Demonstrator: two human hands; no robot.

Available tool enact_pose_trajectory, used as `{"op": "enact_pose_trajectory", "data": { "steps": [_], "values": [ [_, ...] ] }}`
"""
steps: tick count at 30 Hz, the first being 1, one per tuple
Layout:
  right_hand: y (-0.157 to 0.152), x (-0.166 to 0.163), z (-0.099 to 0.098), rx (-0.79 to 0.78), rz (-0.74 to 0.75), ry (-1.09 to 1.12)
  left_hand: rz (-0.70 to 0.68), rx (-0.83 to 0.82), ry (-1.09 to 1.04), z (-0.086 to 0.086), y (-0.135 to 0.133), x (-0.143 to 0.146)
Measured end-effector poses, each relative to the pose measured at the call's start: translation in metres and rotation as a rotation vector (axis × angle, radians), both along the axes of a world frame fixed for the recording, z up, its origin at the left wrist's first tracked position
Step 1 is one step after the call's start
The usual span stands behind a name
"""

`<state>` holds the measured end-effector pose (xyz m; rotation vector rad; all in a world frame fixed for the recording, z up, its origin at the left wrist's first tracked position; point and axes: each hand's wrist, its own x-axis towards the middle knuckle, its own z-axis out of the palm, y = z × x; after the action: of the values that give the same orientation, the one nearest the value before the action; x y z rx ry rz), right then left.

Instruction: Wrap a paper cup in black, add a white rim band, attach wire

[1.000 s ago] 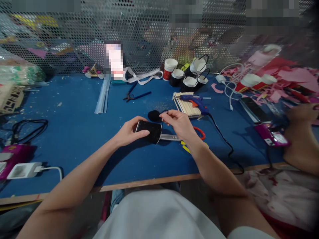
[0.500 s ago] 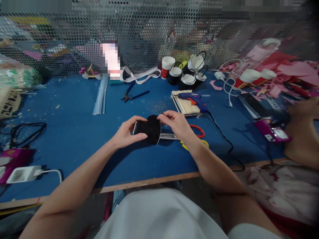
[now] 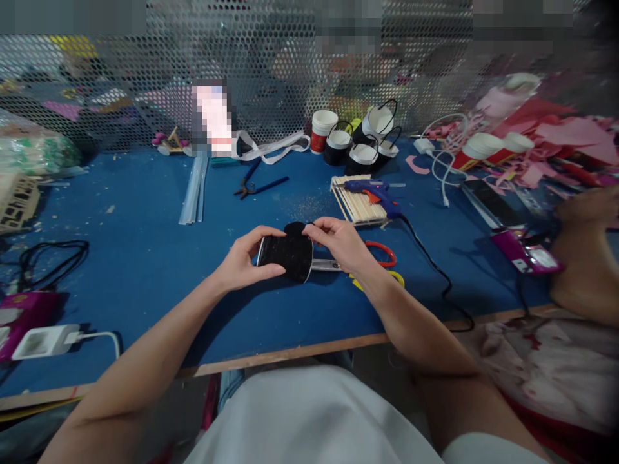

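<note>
My left hand (image 3: 244,258) grips a black-wrapped paper cup (image 3: 286,255) lying on its side just above the blue table (image 3: 145,258). My right hand (image 3: 338,241) pinches a small black pom-pom (image 3: 294,228) with a thin black cord and presses it against the cup's upper edge. Scissors with red and yellow handles (image 3: 382,258) lie on the table right under my right hand, the blades pointing toward the cup.
A blue glue gun (image 3: 374,191) rests on a bundle of wooden sticks (image 3: 355,205), its cord running to the table's front edge. Black-and-white cups (image 3: 362,145), pliers (image 3: 251,183) and glue sticks (image 3: 193,190) lie further back. Another person's arm (image 3: 585,258) is at the right.
My right hand has brought the black pom-pom down from beyond the cup onto the cup's upper edge. The left hand kept hold of the cup.
</note>
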<state>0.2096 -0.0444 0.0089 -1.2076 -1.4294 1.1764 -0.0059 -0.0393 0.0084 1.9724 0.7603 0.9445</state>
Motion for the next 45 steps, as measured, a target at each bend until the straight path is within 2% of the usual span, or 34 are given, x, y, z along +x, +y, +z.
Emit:
{"op": "enact_pose_trajectory", "data": {
  "steps": [16, 27, 32, 39, 41, 45],
  "values": [
    [0.0, -0.001, 0.001, -0.023, -0.007, 0.047, -0.042, 0.111, -0.042, -0.003, 0.001, -0.001],
    [0.003, 0.001, 0.001, 0.027, -0.051, 0.045, -0.058, 0.138, 0.007, 0.007, -0.004, 0.002],
    [0.004, 0.002, 0.002, 0.014, -0.075, 0.019, -0.066, 0.131, 0.087, 0.002, -0.003, 0.004],
    [0.007, 0.005, 0.0, -0.045, -0.115, 0.12, 0.107, 0.29, 0.078, -0.003, 0.004, 0.007],
    [0.005, 0.003, 0.001, -0.025, -0.068, 0.113, 0.181, 0.306, 0.043, -0.005, 0.004, 0.01],
    [-0.005, -0.004, 0.003, 0.118, 0.088, -0.02, 0.292, 0.307, -0.027, -0.016, 0.0, 0.015]
  ]
}}
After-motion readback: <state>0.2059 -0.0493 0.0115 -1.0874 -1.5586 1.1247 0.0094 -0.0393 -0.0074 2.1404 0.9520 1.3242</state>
